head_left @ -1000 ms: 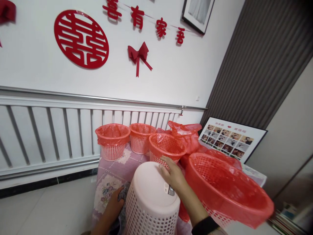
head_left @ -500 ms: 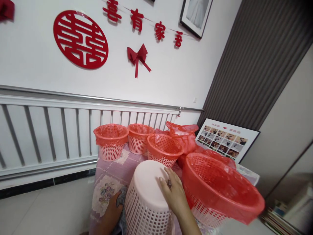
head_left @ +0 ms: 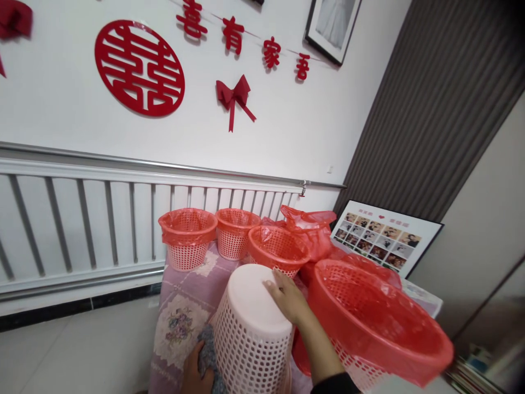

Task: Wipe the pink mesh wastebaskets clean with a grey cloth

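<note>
A pale pink perforated plastic basket (head_left: 254, 334) stands upside down at the table's near side, its solid base (head_left: 256, 293) facing up. My right hand (head_left: 287, 295) rests on the right edge of that base, fingers stretched across it rather than wrapped around it. At the basket's left side, my left hand (head_left: 194, 364) is closed on a crumpled grey cloth (head_left: 208, 350), which touches the perforated wall. Part of the left hand is cut off by the lower picture edge. The basket's rim is mostly out of view below.
Several baskets lined with red plastic bags stand behind and right, including a large one (head_left: 381, 323) beside my right forearm and a smaller one (head_left: 187, 254) at back left. A floral cloth (head_left: 180, 298) covers the table. Beyond stand a radiator (head_left: 123, 219) and a photo board (head_left: 381, 235).
My left hand and the cloth have moved slightly right and lower along the basket's side. My right hand has shifted a little toward the far edge of the base. The basket tilts slightly differently.
</note>
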